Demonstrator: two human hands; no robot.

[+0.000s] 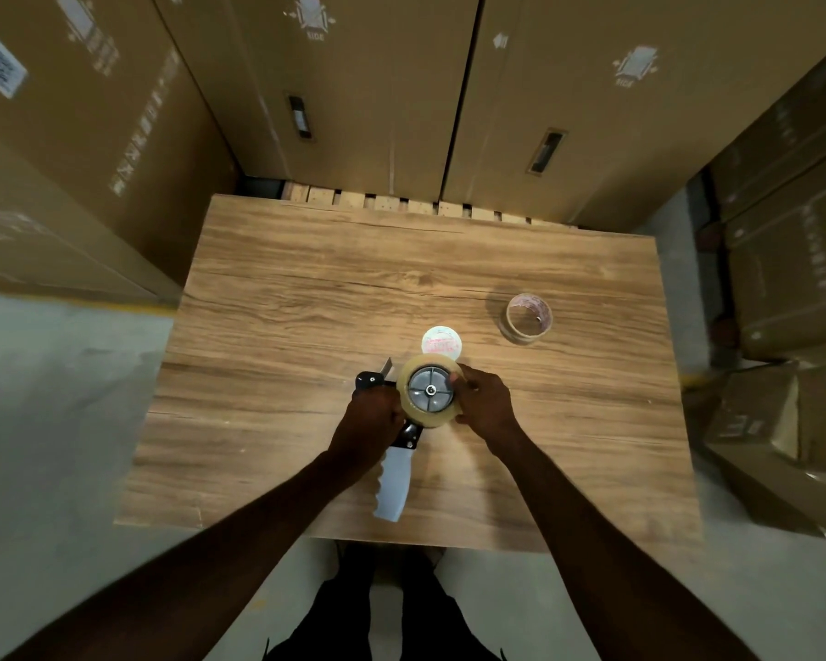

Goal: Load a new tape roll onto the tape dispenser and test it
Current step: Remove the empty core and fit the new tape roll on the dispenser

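A tape dispenser [394, 484] with a pale handle and a black frame lies flat on the wooden table [306, 288], handle toward me. A clear tape roll [431, 419] sits around its grey hub [429, 389]. My left hand [370, 417] grips the dispenser body on the roll's left side. My right hand [485, 403] holds the roll's right edge with its fingers. The dispenser's blade end [375, 376] sticks out past my left hand.
A round white label disc [442, 343] lies just beyond the roll. An empty cardboard tape core [526, 319] lies on its side to the right. Tall cardboard boxes [354, 88] wall the table at the back and both sides.
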